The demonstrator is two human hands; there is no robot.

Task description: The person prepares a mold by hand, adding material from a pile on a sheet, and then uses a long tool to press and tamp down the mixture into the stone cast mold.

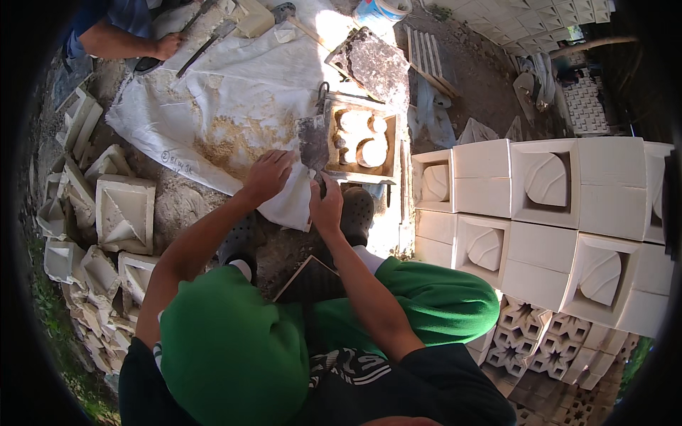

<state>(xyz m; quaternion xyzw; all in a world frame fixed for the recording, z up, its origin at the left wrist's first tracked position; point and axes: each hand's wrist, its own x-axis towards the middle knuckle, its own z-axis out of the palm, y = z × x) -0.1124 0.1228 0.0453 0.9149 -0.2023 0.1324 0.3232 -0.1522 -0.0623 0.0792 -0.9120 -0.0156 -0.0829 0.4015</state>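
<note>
My right hand (326,204) is closed around the short handle of a flat, grey-stained trowel (312,142). The trowel's broad blade points away from me, against the left side of a square mould box (395,174). Inside that box are several rounded knobs (371,152), brightly sunlit. My left hand (270,173) is open, fingers stretched forward and palm down, over the white sheet (234,92) just left of the blade. It holds nothing. Sandy material (231,145) is scattered on the sheet.
Pale moulded blocks (543,177) are stacked high on my right. Several tilted square blocks (125,213) lie to the left. A rough slab (371,64) and a bucket (382,11) stand beyond the box. At the upper left another person's hand (168,47) is near a long dark bar (206,48).
</note>
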